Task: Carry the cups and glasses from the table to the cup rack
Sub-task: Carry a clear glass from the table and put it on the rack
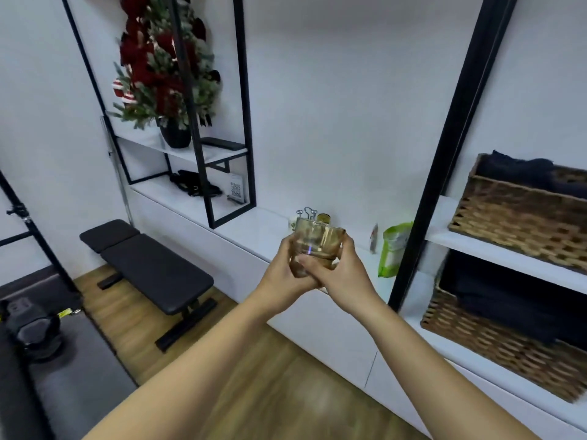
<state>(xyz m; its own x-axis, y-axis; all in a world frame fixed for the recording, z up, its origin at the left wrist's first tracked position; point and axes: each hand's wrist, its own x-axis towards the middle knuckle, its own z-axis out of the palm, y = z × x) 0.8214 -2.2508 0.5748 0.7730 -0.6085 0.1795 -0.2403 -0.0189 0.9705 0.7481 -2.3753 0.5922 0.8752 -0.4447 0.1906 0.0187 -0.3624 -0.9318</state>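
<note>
Both of my hands hold a clear, amber-tinted glass (313, 241) out in front of me at chest height. My left hand (284, 271) grips its left side and my right hand (341, 271) grips its right side and base, fingers overlapping below. Just behind the glass, on the white counter (254, 227), stands the wire cup rack (306, 213), its metal loops poking up. A white cup (292, 223) and a brownish cup (324, 218) sit at the rack, partly hidden by the glass.
A green pouch (392, 249) leans on the counter beside a black shelf post (444, 154). Wicker baskets (514, 214) with dark cloth fill the right shelves. A black bench (149, 265) stands on the wooden floor at left, and a flower vase (174, 133) sits on a shelf.
</note>
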